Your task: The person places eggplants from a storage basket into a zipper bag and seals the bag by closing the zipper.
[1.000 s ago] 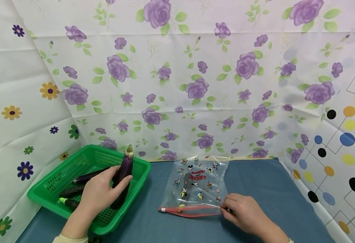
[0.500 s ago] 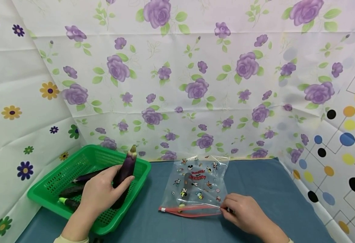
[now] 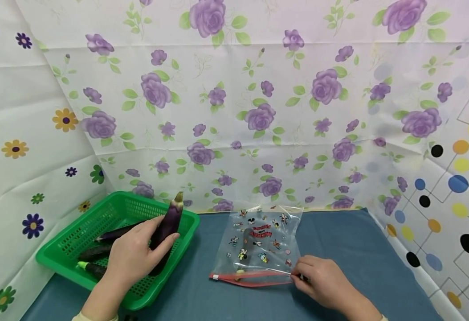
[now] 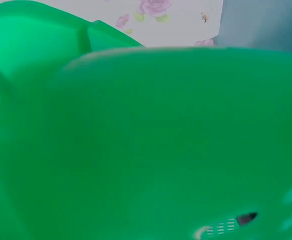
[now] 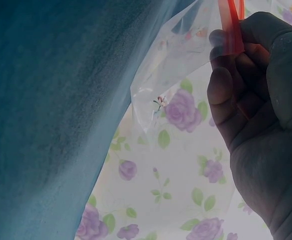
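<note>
One glossy, elongated eggplant [image 3: 170, 225] gripped in left hand [image 3: 136, 252]; right hand [image 3: 323, 280] pinches clear plastic bag [image 3: 273, 247].

Passage: a strip of blue cloth [image 3: 194, 267] ran open between green basket [image 3: 142, 204] and clear bag [image 3: 266, 254]; more lay right of the bag, though the right hand [image 3: 316, 277] blocked its near corner. Obstacles: the basket's raised wall stood beside the eggplant [image 3: 170, 223] in the left hand [image 3: 135, 250]; floral backdrop [image 3: 234, 107] closed the rear
</note>
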